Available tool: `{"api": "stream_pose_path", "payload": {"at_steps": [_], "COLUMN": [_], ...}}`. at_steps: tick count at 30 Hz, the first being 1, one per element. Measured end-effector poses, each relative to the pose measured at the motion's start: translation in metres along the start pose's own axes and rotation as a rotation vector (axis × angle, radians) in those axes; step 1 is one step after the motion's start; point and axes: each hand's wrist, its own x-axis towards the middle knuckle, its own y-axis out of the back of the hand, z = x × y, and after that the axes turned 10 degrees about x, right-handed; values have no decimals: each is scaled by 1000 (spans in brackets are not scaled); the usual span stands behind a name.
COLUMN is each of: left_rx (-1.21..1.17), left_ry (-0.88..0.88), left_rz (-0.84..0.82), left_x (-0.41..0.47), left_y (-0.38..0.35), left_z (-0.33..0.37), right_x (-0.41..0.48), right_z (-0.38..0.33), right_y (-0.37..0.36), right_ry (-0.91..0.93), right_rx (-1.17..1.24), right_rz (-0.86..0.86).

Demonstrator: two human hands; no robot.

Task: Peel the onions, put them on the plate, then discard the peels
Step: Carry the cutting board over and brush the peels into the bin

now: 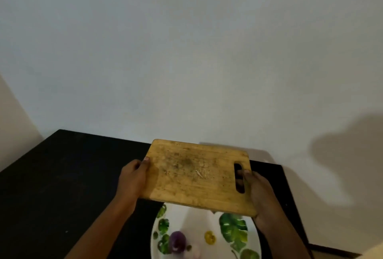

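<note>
Nearest the camera, below and between both wrists, a white plate (196, 224) printed with green leaves sits on the table. It carries one peeled purple onion (177, 240) and, just beside it at the frame's bottom edge, a paler onion (193, 254), blurred. The left hand (133, 175) grips the left short edge of a wooden cutting board (192, 175): thumb on the top face, fingers curled beneath and hidden. The right hand (257, 192) grips the right short edge: thumb on top next to the handle slot (239, 178), fingers visible through the slot from below. The board is held between the hands, raised above the plate, with its near edge covering the plate's far rim. A single pale scrap (199, 173) lies on the stained top face. The black table (62, 175) extends left of the left hand and beyond the board; its right edge runs just outside the right hand. A plain white wall (186, 51) rises directly behind the table's far edge, with a dark shadow (342, 165) cast on it to the right of the right hand.
</note>
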Motion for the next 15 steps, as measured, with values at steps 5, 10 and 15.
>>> {"api": "stream_pose_path", "payload": {"at_steps": [5,10,15], "left_rx": [144,387,508], "left_ry": [-76,-85,80], "left_rz": [-8,-14,-35], "left_x": [48,82,100], "left_y": [56,94,118], "left_z": [-24,-77,-132], "right_x": [-3,6,6], "right_z": [27,77,138], "right_y": [-71,-117,-150], "right_ry": [32,-41,-184], "right_rx": [-22,-148,-412], "right_rz": [9,-6,-94]}}
